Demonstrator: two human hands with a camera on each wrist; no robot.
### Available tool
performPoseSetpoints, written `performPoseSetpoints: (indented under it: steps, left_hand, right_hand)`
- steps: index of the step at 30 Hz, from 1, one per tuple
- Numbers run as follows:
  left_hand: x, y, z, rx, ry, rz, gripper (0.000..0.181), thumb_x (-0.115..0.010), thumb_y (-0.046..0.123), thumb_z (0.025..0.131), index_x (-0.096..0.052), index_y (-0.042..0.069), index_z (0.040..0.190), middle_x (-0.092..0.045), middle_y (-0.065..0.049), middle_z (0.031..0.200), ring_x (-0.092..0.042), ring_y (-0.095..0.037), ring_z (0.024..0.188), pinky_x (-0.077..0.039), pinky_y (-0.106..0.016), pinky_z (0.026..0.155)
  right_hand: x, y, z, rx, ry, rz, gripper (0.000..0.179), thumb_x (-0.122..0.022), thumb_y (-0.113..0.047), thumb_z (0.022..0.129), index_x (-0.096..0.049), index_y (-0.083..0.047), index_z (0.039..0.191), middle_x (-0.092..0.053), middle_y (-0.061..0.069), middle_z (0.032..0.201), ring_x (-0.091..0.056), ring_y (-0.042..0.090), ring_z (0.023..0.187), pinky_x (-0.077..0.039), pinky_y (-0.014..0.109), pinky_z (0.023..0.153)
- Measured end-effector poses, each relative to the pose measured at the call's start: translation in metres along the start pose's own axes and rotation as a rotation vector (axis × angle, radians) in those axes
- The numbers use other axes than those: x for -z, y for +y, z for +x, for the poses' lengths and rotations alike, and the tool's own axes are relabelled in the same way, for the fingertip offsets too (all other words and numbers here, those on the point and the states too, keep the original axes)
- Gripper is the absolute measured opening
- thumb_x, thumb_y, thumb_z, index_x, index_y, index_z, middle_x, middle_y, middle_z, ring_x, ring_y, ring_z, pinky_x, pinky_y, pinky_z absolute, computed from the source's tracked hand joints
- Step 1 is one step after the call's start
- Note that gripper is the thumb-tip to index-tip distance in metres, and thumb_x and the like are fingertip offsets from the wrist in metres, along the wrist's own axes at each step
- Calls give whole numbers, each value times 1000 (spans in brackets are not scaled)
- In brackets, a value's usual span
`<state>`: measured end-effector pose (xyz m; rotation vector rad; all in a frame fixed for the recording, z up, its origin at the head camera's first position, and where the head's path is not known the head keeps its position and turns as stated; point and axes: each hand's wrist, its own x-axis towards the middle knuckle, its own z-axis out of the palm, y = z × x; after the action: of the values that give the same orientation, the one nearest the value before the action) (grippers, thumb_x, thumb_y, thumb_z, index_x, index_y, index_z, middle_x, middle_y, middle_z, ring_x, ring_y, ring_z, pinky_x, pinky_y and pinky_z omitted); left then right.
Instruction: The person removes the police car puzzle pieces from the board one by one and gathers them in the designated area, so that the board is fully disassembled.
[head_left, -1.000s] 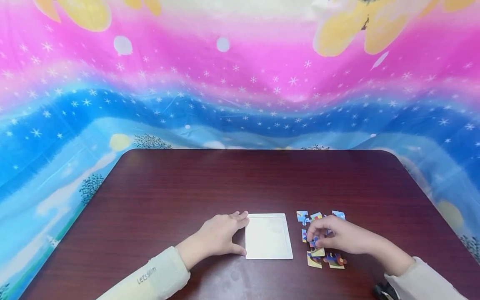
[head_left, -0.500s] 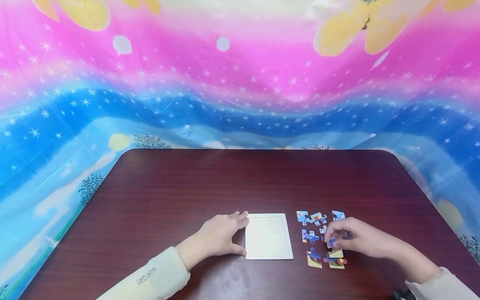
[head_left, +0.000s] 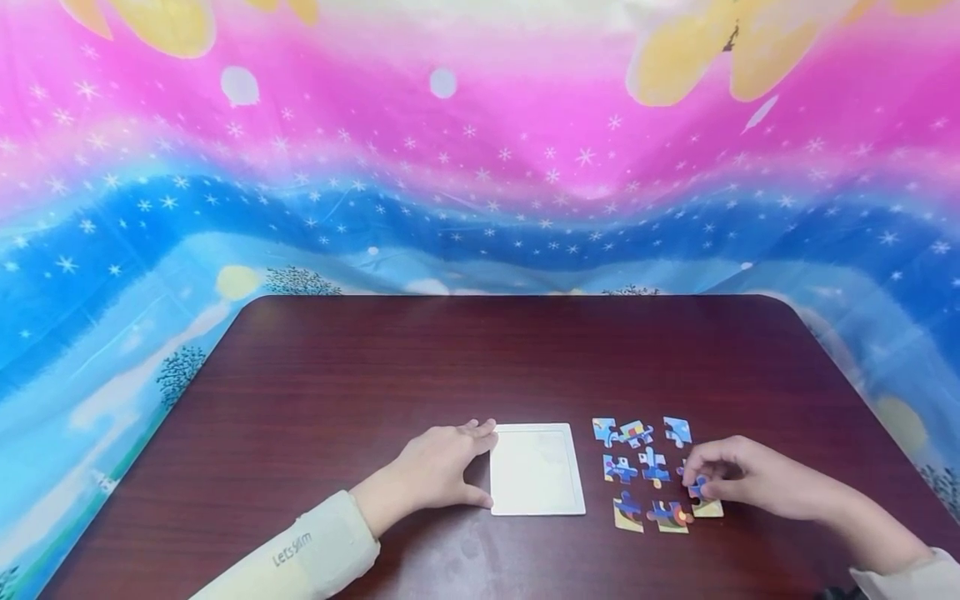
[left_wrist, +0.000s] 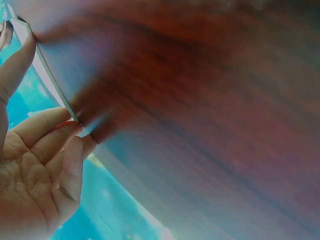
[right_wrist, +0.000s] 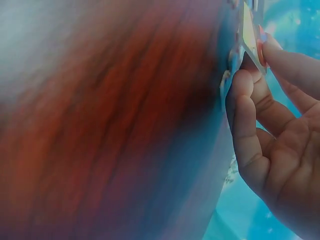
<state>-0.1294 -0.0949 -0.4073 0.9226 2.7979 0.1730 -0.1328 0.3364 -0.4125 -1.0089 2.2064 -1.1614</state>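
Dark red-brown tabletop [head_left: 375,375] against a pink and blue star-print backdrop [head_left: 480,167]

Left hand [head_left: 438,471]: flat, fingers relaxed and straight, thumb and fingertips touching the left edge of the white tray [head_left: 537,469]. Same position as one second ago; tray has not moved. Left wrist view shows the tray edge [left_wrist: 50,82] between thumb and fingers.

Right hand [head_left: 738,479]: has travelled away from the tray across the loose jigsaw pieces [head_left: 637,467]; a second ago it covered the middle of the group, now it sits at the group's far side. Fingers and thumb pinch one piece [head_left: 703,492], low on the tabletop, next to the bottom-row pieces. Right wrist view confirms the piece [right_wrist: 248,35] held on edge between thumb and fingertips.

Change in layout: pieces formerly hidden under the hand now lie exposed in rough rows, apart from one another, just beyond the tray's right edge. Judgement: pieces are being spread and sorted face up; none lies in the tray yet
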Motion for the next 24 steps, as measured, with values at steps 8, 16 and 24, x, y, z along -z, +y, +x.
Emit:
performPoseSetpoints:
  steps: [8,16,24]
  left_hand:
    - [1,0,0,2,-1,-10,81,-78,56,76,-56,15,142,-48,-1,152,-51,-20,137,-50,-39,105]
    - [2,1,0,-1,0,-4,81,-78,56,76,-57,14,141,-49,-2,152,-52,-21,137,-49,-39,106]
    - [2,1,0,-2,6,-6,80,-78,56,76,-57,14,141,-49,-3,152,-52,-21,137,-50,-40,105]
  right_hand:
    - [2,5,-14,-36,-6,53,19,-57,4,95,-66,-10,105,-70,7,92,-67,8,81,-51,26,60]
    - [0,2,-16,-65,-19,67,18,-56,4,96,-65,-9,105,-68,7,88,-63,10,74,-49,26,57]
    - [-4,-4,-13,-114,26,-26,11,-62,-1,94,-65,-8,103,-67,-2,79,-56,4,66,-45,24,53]
